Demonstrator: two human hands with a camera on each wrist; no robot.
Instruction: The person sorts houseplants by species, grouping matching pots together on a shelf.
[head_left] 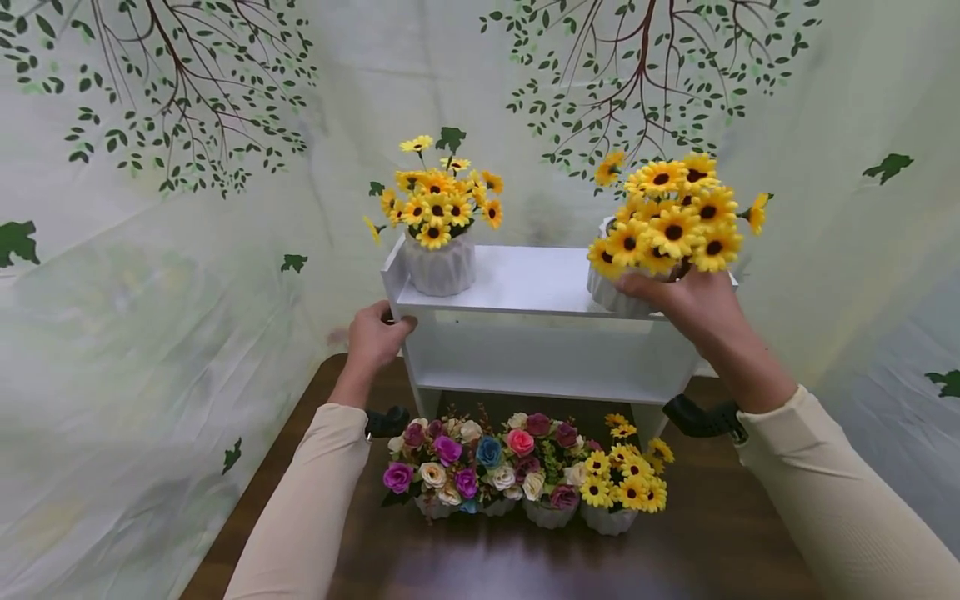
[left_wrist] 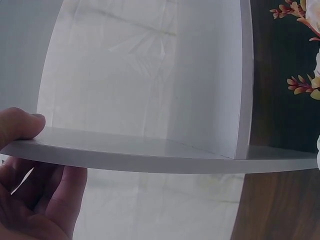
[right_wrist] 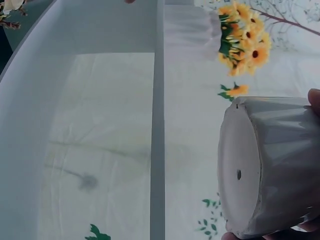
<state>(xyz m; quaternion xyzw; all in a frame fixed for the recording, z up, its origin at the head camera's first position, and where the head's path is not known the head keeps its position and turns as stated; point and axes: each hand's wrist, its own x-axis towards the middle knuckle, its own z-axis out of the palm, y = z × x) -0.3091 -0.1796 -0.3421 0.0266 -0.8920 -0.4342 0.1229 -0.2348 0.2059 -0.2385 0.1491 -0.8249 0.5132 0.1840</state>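
My left hand [head_left: 375,335] grips the left side panel of a white two-tier shelf [head_left: 536,283], thumb on one face and fingers [left_wrist: 70,200] on the other. In my right hand [head_left: 701,312] is a ribbed white flowerpot [right_wrist: 285,165] of yellow artificial sunflowers [head_left: 671,229], held at the shelf's upper right end. The right wrist view shows this pot tilted, its base with a small hole apart from the top board. Another sunflower pot [head_left: 441,265] stands on the top board's left end.
On the brown table [head_left: 570,567], before the shelf, a row of pots holds purple, cream and blue roses [head_left: 450,467], pink and cream roses [head_left: 536,471], and smaller yellow sunflowers [head_left: 626,479]. A pale curtain [head_left: 360,100] with printed branches hangs behind.
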